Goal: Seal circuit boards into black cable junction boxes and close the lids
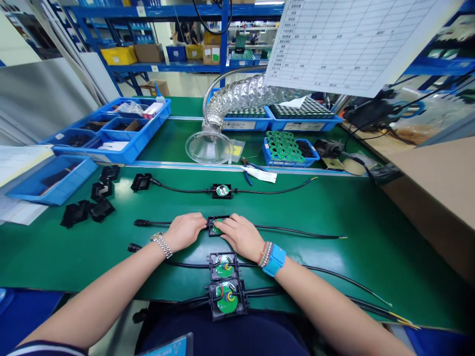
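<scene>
Just beyond two nearer units, a small black plastic housing [211, 230] lies on the green mat, with a green circuit board [217, 226] inside it. My left hand [185, 230] has its fingers closed at the housing's left edge, where a black cable [159, 223] enters. My right hand [243, 236] grips the housing's right side, fingertips over the board and covering part of it. Nearer me are two housings, an upper one [224, 267] and a lower one [227, 299], with round boards and coloured wires. Farther off sits another cabled housing [222, 191].
Loose black plastic parts [101, 190] lie to the left, beside blue bins [129, 148]. A clear extraction hood [210, 147] hangs over the mat's back. Pliers [246, 173], a white tube [261, 174] and a bin of green boards [285, 147] lie behind. A paper sheet [345, 44] hangs upper right.
</scene>
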Motion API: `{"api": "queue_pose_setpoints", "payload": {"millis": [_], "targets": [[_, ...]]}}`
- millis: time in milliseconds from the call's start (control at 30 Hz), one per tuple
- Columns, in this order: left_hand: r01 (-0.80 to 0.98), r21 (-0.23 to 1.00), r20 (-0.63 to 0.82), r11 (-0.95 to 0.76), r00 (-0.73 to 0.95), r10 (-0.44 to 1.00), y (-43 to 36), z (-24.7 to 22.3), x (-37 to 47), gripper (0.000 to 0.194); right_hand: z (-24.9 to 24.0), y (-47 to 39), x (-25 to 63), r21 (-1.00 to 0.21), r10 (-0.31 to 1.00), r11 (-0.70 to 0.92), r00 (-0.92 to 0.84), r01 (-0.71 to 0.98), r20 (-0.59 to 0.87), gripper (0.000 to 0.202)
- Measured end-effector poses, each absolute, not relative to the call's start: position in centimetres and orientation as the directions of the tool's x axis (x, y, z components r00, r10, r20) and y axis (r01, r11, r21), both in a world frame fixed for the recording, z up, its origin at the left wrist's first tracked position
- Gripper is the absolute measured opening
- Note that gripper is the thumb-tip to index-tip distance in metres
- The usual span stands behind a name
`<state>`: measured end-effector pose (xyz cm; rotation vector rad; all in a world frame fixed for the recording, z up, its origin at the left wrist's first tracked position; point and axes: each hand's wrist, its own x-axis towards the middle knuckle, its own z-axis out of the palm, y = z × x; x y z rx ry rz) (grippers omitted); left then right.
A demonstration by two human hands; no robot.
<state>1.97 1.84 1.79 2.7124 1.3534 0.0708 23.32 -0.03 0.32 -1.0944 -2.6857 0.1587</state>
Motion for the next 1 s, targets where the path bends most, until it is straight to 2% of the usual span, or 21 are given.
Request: {"api": "queue_pose_setpoints", "payload": {"millis": [100, 267, 333, 400, 467, 533, 600, 667, 733, 833, 1000], "targets": [[0.767, 0.076, -0.027, -0.637, 0.640, 0.768, 1.8, 1.7, 2.2, 0.023, 0.9, 0.1, 23.0, -0.190, 0.703, 0.710, -0.701, 0.679, 0.122, 0.034], [0.723, -0.020, -0.055, -0.691, 0.689, 0.723, 1.5, 1.5, 3.0, 0.019, 1.4, 0.2, 22.1, -0.189, 0.732, 0.678, -0.677, 0.711, 0.078, 0.030], [0.734, -0.023, -0.060, -0.679, 0.677, 0.734, 1.3, 1.5, 2.9, 0.018, 1.4, 0.1, 22.2, -0.201, 0.742, 0.666, -0.666, 0.719, 0.075, 0.029], [0.757, 0.010, -0.046, -0.654, 0.654, 0.756, 1.1, 1.7, 2.4, 0.019, 1.3, 0.0, 22.8, -0.259, 0.735, 0.668, -0.672, 0.698, 0.085, 0.033], [0.771, 0.081, -0.017, -0.632, 0.635, 0.773, 1.0, 2.1, 1.6, 0.017, 1.2, 0.1, 23.9, -0.367, 0.723, 0.672, -0.678, 0.644, 0.134, 0.044], [0.766, 0.186, 0.012, -0.615, 0.624, 0.781, 0.8, 2.5, 1.0, 0.033, 0.8, 0.2, 25.1, -0.483, 0.742, 0.644, -0.639, 0.593, 0.203, 0.052], [0.740, 0.261, 0.038, -0.620, 0.634, 0.772, 0.7, 2.7, 0.9, 0.051, 0.4, 0.4, 26.0, -0.552, 0.794, 0.581, -0.564, 0.598, 0.226, 0.045], [0.703, 0.284, 0.066, -0.652, 0.664, 0.744, 0.7, 2.5, 1.4, 0.054, -0.2, 0.7, 26.3, -0.556, 0.835, 0.530, -0.509, 0.640, 0.210, 0.027], [0.666, 0.277, 0.093, -0.693, 0.699, 0.709, 0.9, 1.9, 2.2, 0.046, -0.8, 0.9, 26.1, -0.530, 0.844, 0.522, -0.495, 0.668, 0.207, 0.014], [0.631, 0.242, 0.113, -0.737, 0.736, 0.668, 1.3, 0.8, 3.0, 0.033, -1.5, 1.1, 25.7, -0.504, 0.821, 0.562, -0.519, 0.656, 0.239, 0.017], [0.616, 0.192, 0.122, -0.764, 0.758, 0.641, 1.5, 0.3, 3.0, 0.033, -1.5, 1.2, 26.0, -0.481, 0.794, 0.595, -0.563, 0.643, 0.229, 0.024]]}}
